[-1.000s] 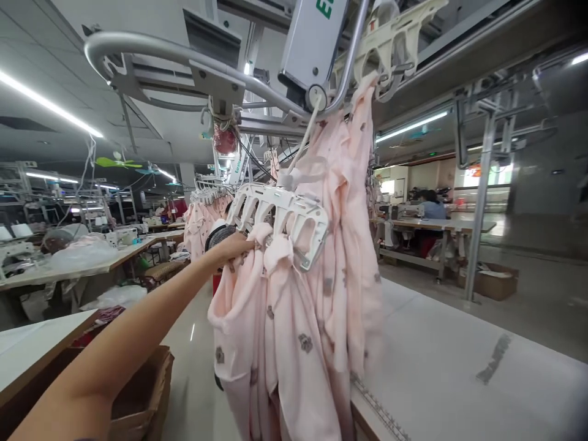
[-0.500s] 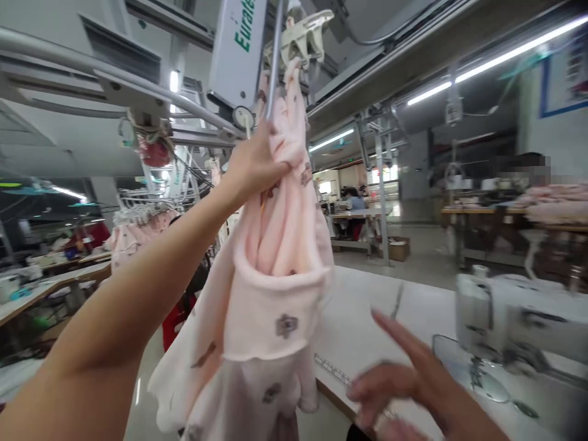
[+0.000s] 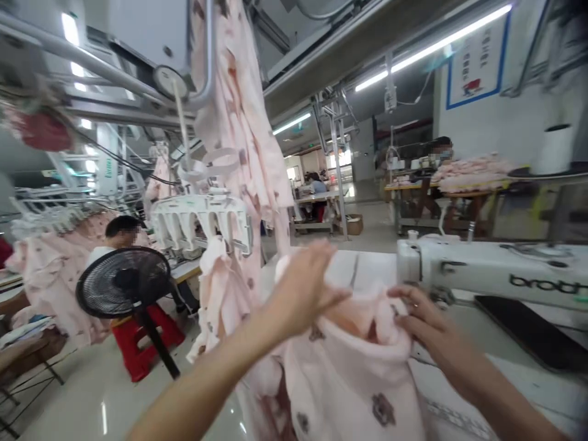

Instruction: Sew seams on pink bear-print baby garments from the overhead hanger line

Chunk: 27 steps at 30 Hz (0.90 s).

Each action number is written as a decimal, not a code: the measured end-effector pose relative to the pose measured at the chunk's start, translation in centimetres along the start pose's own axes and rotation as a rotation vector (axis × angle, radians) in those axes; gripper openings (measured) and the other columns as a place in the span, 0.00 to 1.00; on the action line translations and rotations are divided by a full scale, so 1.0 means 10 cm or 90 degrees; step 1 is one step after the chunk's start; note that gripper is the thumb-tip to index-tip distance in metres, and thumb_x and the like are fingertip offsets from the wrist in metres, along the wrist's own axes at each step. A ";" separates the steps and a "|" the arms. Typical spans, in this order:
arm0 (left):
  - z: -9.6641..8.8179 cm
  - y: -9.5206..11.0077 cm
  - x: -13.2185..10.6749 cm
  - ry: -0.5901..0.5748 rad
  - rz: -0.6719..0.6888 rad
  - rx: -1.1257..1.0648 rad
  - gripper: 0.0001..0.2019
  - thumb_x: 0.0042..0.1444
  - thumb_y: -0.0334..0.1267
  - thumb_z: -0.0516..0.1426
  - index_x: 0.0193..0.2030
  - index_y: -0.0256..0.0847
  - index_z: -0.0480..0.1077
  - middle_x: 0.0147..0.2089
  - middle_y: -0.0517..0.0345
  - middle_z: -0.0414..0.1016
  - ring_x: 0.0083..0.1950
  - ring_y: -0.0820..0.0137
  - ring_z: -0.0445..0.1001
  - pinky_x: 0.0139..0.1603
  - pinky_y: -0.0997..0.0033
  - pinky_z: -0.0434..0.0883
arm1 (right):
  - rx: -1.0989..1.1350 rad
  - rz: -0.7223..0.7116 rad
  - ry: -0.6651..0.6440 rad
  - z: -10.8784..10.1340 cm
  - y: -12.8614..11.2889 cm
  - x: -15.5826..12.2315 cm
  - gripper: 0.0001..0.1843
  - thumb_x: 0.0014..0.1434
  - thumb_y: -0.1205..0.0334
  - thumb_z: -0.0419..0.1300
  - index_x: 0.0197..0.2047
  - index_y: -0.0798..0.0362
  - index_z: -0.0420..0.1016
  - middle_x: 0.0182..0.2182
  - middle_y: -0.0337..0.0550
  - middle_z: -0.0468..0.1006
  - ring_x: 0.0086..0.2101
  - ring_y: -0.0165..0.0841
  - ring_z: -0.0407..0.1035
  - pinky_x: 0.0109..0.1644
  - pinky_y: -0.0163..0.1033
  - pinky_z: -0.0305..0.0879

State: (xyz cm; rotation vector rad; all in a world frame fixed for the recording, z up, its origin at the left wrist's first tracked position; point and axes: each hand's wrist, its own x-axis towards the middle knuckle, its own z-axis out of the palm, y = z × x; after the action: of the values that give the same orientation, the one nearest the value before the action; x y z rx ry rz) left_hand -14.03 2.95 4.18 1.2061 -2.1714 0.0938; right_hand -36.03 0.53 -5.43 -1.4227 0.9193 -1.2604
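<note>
A pale pink garment [image 3: 349,380] with dark flower prints hangs between my hands, its rolled edge sagging into an opening. My left hand [image 3: 303,288], slightly blurred, holds its upper left side, with the thumb pointing right across the opening. At the upper right edge, the fingers of my right hand [image 3: 422,318] pinch the bunched fabric. Left of my left hand is a white clip hanger [image 3: 202,217] with more pink fabric [image 3: 220,288] below it. Further pink garment pieces [image 3: 243,110] hang from the overhead rail.
A white sewing machine [image 3: 487,266] stands on the right, with a black flat object [image 3: 528,334] on its table. A black fan [image 3: 124,282] and a red stool [image 3: 142,343] are at left. Co-workers sit farther back. A metal rail [image 3: 114,79] crosses overhead.
The view has turned right. My left hand has come down from the hanging garment beneath the overhead hanger. The pink garment is now lower, and my right hand has taken hold of its edge.
</note>
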 end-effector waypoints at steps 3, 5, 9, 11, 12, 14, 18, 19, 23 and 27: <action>1.04 -0.05 -0.20 -0.197 -0.157 -0.347 0.19 0.56 0.50 0.51 0.48 0.41 0.65 0.44 0.49 0.71 0.47 0.60 0.69 0.49 0.59 0.65 | 0.182 0.115 -0.040 -0.01 0.26 -0.20 0.23 0.45 0.63 0.53 0.47 0.45 0.55 0.27 0.33 0.71 0.25 0.31 0.65 0.29 0.34 0.61; 1.58 0.04 -0.39 -0.295 -0.297 -0.607 0.18 0.55 0.53 0.51 0.38 0.39 0.67 0.33 0.53 0.70 0.35 0.66 0.69 0.38 0.66 0.66 | 0.222 0.151 -0.048 -0.09 0.34 -0.34 0.25 0.45 0.64 0.52 0.48 0.44 0.54 0.26 0.31 0.69 0.24 0.30 0.64 0.28 0.34 0.60; 2.07 0.22 -0.85 -0.348 -0.461 -0.890 0.17 0.53 0.53 0.54 0.36 0.41 0.64 0.31 0.56 0.69 0.32 0.69 0.68 0.36 0.69 0.65 | 0.103 0.190 -0.009 -0.25 0.57 -0.62 0.19 0.48 0.63 0.52 0.45 0.46 0.56 0.22 0.29 0.62 0.20 0.27 0.56 0.25 0.31 0.51; 2.04 0.22 -0.93 -0.316 -0.402 -0.751 0.14 0.55 0.52 0.52 0.36 0.43 0.64 0.32 0.55 0.70 0.34 0.68 0.68 0.39 0.68 0.65 | 0.062 0.192 0.013 -0.25 0.68 -0.73 0.16 0.51 0.63 0.51 0.44 0.46 0.56 0.24 0.30 0.62 0.21 0.27 0.55 0.25 0.32 0.50; 1.98 0.21 -0.92 -0.292 -0.357 -0.657 0.12 0.57 0.50 0.51 0.37 0.44 0.65 0.33 0.55 0.70 0.36 0.67 0.69 0.40 0.67 0.65 | 0.055 0.182 0.018 -0.24 0.71 -0.77 0.15 0.52 0.62 0.50 0.44 0.47 0.56 0.25 0.31 0.64 0.22 0.27 0.57 0.26 0.32 0.51; 1.83 0.18 -0.78 -0.251 -0.282 -0.513 0.10 0.60 0.47 0.47 0.40 0.48 0.65 0.37 0.56 0.71 0.38 0.66 0.69 0.41 0.67 0.65 | 0.022 0.140 0.021 -0.22 0.72 -0.82 0.13 0.55 0.63 0.48 0.45 0.47 0.55 0.29 0.33 0.66 0.27 0.30 0.61 0.32 0.34 0.56; 1.63 0.17 -0.46 -0.229 -0.194 -0.391 0.09 0.60 0.42 0.48 0.41 0.49 0.67 0.39 0.57 0.73 0.40 0.65 0.70 0.41 0.68 0.65 | -0.101 0.093 0.001 -0.32 0.58 -0.81 0.13 0.61 0.59 0.50 0.49 0.46 0.58 0.35 0.37 0.69 0.37 0.34 0.64 0.45 0.39 0.59; 1.61 0.18 -0.41 -0.222 -0.179 -0.375 0.09 0.60 0.41 0.48 0.41 0.48 0.68 0.39 0.57 0.73 0.40 0.66 0.71 0.41 0.68 0.65 | -0.123 0.077 -0.003 -0.36 0.54 -0.77 0.13 0.61 0.57 0.51 0.50 0.46 0.59 0.38 0.38 0.69 0.39 0.34 0.64 0.47 0.39 0.59; 1.60 0.23 -0.33 -0.207 -0.118 -0.339 0.09 0.59 0.38 0.49 0.39 0.46 0.70 0.39 0.59 0.72 0.39 0.69 0.71 0.39 0.72 0.66 | -0.231 -0.024 0.001 -0.43 0.40 -0.57 0.10 0.63 0.58 0.50 0.48 0.45 0.67 0.45 0.40 0.68 0.45 0.34 0.63 0.50 0.37 0.57; 1.63 0.25 -0.33 -0.225 -0.195 -0.308 0.11 0.55 0.35 0.52 0.45 0.48 0.65 0.41 0.62 0.74 0.41 0.69 0.73 0.40 0.72 0.67 | -0.346 -0.013 -0.011 -0.38 0.34 -0.46 0.05 0.60 0.64 0.54 0.35 0.49 0.71 0.34 0.36 0.72 0.37 0.31 0.65 0.40 0.34 0.58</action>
State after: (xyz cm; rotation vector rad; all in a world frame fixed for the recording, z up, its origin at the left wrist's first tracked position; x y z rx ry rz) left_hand -22.93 1.01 -9.93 1.3105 -2.0859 -0.7826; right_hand -40.33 3.46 -9.86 -1.8580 1.3024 -1.0493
